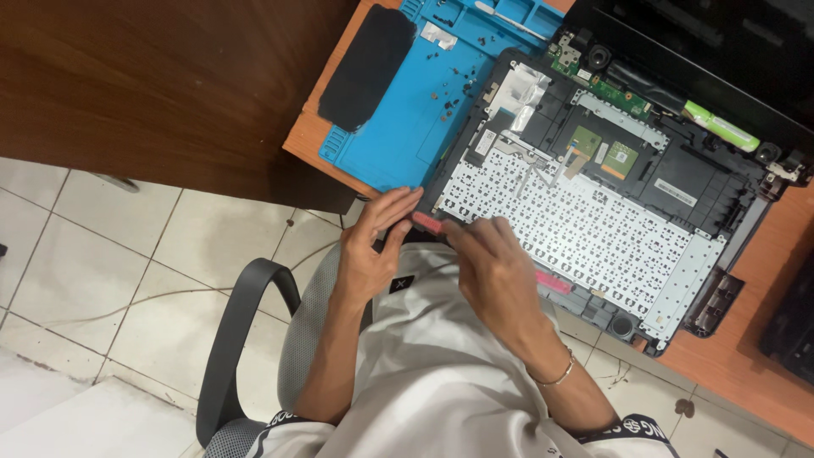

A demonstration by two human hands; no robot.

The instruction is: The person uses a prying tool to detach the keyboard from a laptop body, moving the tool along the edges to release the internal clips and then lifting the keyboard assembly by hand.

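Both hands meet at the opened laptop's (593,195) near edge.
Left hand (373,250) steadies the corner; right hand (492,271) pinches a small red tool (426,223), blue mat (424,93) beside.

left hand (370,250) fingers extended, right hand (494,270) fingers curled

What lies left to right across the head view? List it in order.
Chair armrest → left hand → pink-handled tool → right hand → pink strip → laptop hinge bracket.
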